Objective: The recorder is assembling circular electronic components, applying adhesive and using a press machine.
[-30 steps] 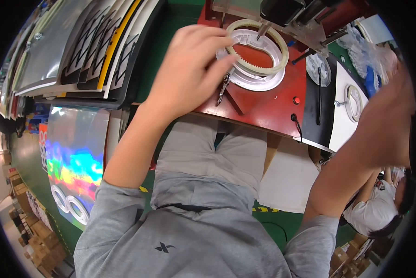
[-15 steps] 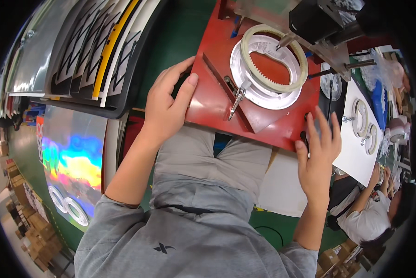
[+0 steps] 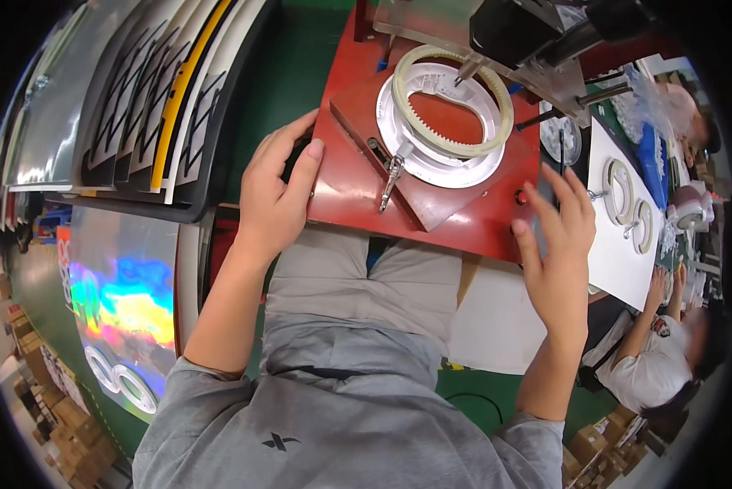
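A red metal base plate (image 3: 341, 196) stands before me, with a white ring-shaped part (image 3: 456, 175) on it. A cream ring with inner teeth (image 3: 496, 90) lies tilted over the white ring. Next to them a small metal toggle clamp (image 3: 392, 181) is fixed to the plate. My left hand (image 3: 275, 191) rests at the plate's left edge, thumb and fingers stretched apart. By the right edge my right hand (image 3: 557, 253) hovers with spread fingers, close to a red button (image 3: 521, 197). No object shows in either hand.
Overhead, a clear plate (image 3: 431, 20) and a black block (image 3: 513, 33) with metal rods cover the far side. A black tray of dark-striped parts (image 3: 170, 106) stands left. Rings (image 3: 619, 191) lie on a white board at right. A co-worker (image 3: 651, 367) sits beyond it.
The plate and rings sit farther left in the picture as the view has shifted. My right hand's fingers have shifted relative to the plate's edge, and the red button is now visible.
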{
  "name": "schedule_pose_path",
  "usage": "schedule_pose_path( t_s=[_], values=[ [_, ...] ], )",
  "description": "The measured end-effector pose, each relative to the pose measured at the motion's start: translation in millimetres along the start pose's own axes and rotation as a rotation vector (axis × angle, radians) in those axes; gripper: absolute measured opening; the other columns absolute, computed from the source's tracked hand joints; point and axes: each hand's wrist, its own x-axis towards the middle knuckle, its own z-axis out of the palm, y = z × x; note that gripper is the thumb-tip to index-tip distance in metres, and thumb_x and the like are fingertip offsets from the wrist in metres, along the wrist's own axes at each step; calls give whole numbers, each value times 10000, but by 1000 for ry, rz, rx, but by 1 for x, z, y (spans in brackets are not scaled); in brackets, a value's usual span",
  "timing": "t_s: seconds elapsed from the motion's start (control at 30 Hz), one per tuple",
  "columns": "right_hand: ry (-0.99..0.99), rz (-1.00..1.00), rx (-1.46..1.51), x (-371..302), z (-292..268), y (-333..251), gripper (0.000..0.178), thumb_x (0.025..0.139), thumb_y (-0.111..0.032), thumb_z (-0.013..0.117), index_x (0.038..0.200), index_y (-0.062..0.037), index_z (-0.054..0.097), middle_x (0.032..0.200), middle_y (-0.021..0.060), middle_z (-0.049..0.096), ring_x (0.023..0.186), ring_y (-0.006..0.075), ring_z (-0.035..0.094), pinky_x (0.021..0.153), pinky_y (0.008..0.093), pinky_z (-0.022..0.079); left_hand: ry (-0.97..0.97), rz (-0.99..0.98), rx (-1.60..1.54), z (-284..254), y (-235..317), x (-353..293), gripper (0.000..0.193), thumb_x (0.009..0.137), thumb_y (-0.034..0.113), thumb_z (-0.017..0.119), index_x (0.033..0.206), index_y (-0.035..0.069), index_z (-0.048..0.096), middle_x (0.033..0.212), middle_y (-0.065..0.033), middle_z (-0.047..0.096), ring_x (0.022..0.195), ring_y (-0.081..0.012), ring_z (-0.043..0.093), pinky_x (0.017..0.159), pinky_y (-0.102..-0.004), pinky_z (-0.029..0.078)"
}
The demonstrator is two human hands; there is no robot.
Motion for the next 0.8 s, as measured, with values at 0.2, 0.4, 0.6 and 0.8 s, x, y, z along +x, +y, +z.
schedule_pose_path(
  t_s=[0.2,0.4,0.6,0.8],
  values=[
    [260,-88,265,24,6,-21,315,970,-86,722,1275,-11,710,1356,156,671,1310,383,594,1115,460,457,-32,-11,-41,-3,9,4,394,1046,190,675,1374,-28,647,1309,-189,685,1202,-303,665,1051,-380,503],
    [349,-226,305,52,19,-25,312,919,-32,732,1231,-37,726,1325,130,689,1299,370,606,1100,472,461,-26,484,243,-3,64,24,273,877,17,779,1147,28,747,1133,-126,700,1047,-283,666,930,-391,530],
    [296,-308,273,65,30,-17,262,903,-39,744,1161,-81,744,1266,84,702,1302,335,605,1090,465,452,-133,637,363,31,87,31,198,826,69,818,1012,68,750,1035,-85,627,1021,-305,588,903,-413,493],
    [293,-324,364,71,35,-10,188,902,-60,747,1088,-82,761,1142,61,720,1221,305,641,1072,450,455,-162,677,428,36,82,36,158,849,48,788,993,57,723,1047,-78,653,1057,-310,578,969,-420,469]
  ],
)
